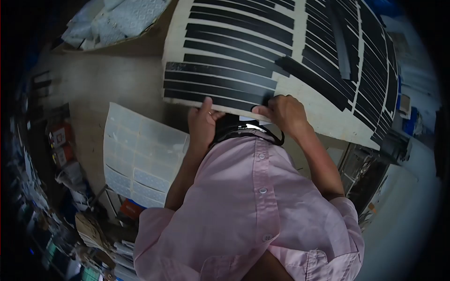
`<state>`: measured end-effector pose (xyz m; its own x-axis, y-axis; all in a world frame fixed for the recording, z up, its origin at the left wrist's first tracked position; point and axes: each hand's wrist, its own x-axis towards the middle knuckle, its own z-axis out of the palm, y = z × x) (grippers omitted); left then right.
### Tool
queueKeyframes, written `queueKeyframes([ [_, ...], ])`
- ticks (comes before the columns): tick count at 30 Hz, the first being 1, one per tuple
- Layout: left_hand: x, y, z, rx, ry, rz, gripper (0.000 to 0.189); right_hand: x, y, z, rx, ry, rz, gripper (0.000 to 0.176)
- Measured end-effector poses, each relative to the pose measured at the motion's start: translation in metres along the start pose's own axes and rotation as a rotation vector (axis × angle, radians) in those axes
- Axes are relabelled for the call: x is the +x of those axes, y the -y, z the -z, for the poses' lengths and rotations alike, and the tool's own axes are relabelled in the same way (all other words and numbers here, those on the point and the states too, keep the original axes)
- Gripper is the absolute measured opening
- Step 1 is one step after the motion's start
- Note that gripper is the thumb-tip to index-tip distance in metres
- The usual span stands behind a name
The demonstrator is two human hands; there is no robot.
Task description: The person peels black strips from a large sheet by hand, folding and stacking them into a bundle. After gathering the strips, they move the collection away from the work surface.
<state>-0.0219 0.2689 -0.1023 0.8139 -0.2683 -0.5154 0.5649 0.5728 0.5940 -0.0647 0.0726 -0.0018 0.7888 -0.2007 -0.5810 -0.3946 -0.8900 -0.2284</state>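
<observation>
A pale board (323, 112) lies in front of me, covered with rows of flat black strips (234, 47). My left hand (201, 124) is at the board's near edge, its thumb on top against the lowest strip and its other fingers below the edge. A ring shows on one finger. At the right end of the lowest strips, my right hand (288, 112) is closed with bent fingers on a black strip (220, 99); the fingertips are partly hidden. Beyond it, a loose dark strip (314, 82) lies slantwise across the board.
Another long dark strip (341, 44) lies across the rows at the far right. To my left is a translucent sheet (140, 150) with a grid of panels. A box with patterned wrapped material (112, 23) stands at upper left. Orange boxes (60, 140) and clutter line the left side.
</observation>
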Motion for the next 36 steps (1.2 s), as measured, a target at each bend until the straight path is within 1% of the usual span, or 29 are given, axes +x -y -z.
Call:
queueKeyframes([
  [1,-0.007,0.010,-0.004,-0.016,0.082,0.151,0.030,-0.004,-0.003,0.001,0.031,-0.015,-0.054,0.051],
  [2,-0.010,0.011,-0.015,0.025,0.119,0.163,0.032,-0.008,-0.010,0.000,0.060,-0.036,-0.112,0.052],
  [3,-0.008,0.011,-0.016,0.076,0.140,0.182,0.033,-0.013,-0.021,-0.003,0.031,-0.120,-0.108,0.049],
  [4,-0.006,0.007,-0.014,0.128,0.162,0.197,0.034,-0.018,-0.035,-0.006,0.039,-0.151,-0.161,0.049],
  [6,-0.008,0.001,-0.025,0.223,0.158,0.164,0.033,-0.028,-0.066,-0.002,0.121,-0.130,0.008,0.042],
  [7,-0.011,0.000,-0.030,0.235,0.138,0.155,0.034,-0.037,-0.081,0.018,0.341,-0.037,0.046,0.033],
  [9,-0.007,0.008,-0.030,0.263,0.131,0.151,0.035,-0.046,-0.110,0.024,0.600,-0.516,-0.033,0.025],
  [10,-0.008,0.008,-0.030,0.296,0.108,0.151,0.035,-0.048,-0.120,0.033,0.388,-0.699,-0.006,0.027],
  [12,-0.016,0.005,-0.032,0.354,0.071,0.131,0.035,-0.035,-0.148,0.025,0.041,-0.900,0.128,0.036],
  [13,-0.018,0.006,-0.038,0.398,0.045,0.103,0.034,-0.031,-0.156,0.021,0.145,-0.783,0.167,0.039],
  [14,-0.021,0.010,-0.044,0.435,0.010,0.073,0.034,-0.028,-0.164,0.021,0.153,-0.789,0.201,0.039],
  [15,-0.023,0.015,-0.044,0.434,-0.014,0.043,0.034,-0.027,-0.168,0.021,0.145,-0.729,0.210,0.036],
  [16,-0.022,0.022,-0.039,0.439,-0.005,-0.044,0.032,-0.024,-0.174,0.021,0.134,-0.669,0.224,0.032],
  [17,-0.021,0.029,-0.031,0.447,0.000,-0.130,0.032,-0.021,-0.180,0.020,0.142,-0.664,0.268,0.032],
  [19,-0.020,0.038,-0.007,0.141,0.093,-0.044,0.030,-0.018,-0.189,0.014,0.211,-0.664,0.425,0.025],
  [20,-0.021,0.046,0.005,0.081,0.150,-0.124,0.028,-0.016,-0.192,0.015,0.209,-0.641,0.491,0.025],
  [22,-0.047,0.056,-0.028,0.138,-0.194,-0.226,0.030,-0.014,-0.196,0.015,0.233,-0.637,0.485,0.019],
  [23,-0.062,0.060,-0.040,0.188,-0.316,-0.240,0.028,-0.010,-0.199,0.013,0.204,-0.729,0.549,0.017],
  [24,-0.075,0.066,-0.040,0.175,-0.347,-0.270,0.028,-0.011,-0.202,0.018,0.208,-0.716,0.592,0.017],
  [26,-0.094,0.085,-0.041,0.380,-0.585,-0.496,0.025,-0.017,-0.210,0.034,0.395,-0.546,0.416,0.018],
  [27,-0.103,0.092,-0.049,0.362,-0.601,-0.502,0.025,-0.023,-0.216,0.042,0.382,-0.536,0.435,0.018],
  [29,-0.119,0.100,-0.074,0.563,-0.615,-0.703,0.023,-0.033,-0.230,0.054,0.794,-0.337,0.402,0.023],
  [30,-0.121,0.104,-0.085,0.553,-0.625,-0.704,0.023,-0.035,-0.239,0.057,0.836,-0.319,0.324,0.024],
  [31,-0.119,0.108,-0.099,0.579,-0.490,-0.687,0.022,-0.033,-0.243,0.054,0.827,-0.317,0.325,0.024],
  [32,-0.115,0.112,-0.115,0.605,-0.347,-0.664,0.021,-0.029,-0.247,0.047,0.668,-0.416,0.345,0.026],
  [33,-0.111,0.114,-0.134,0.648,-0.280,-0.643,0.019,-0.028,-0.250,0.041,0.509,-0.514,0.352,0.028],
  [34,-0.100,0.116,-0.142,0.858,-0.220,-0.654,0.020,-0.031,-0.248,0.037,0.346,-0.543,0.373,0.033],
  [35,-0.087,0.116,-0.149,1.065,-0.152,-0.665,0.021,-0.031,-0.247,0.032,0.340,-0.548,0.351,0.033],
  [36,-0.070,0.111,-0.157,1.239,-0.021,-0.893,0.021,-0.028,-0.246,0.029,0.301,-0.541,0.337,0.035],
])
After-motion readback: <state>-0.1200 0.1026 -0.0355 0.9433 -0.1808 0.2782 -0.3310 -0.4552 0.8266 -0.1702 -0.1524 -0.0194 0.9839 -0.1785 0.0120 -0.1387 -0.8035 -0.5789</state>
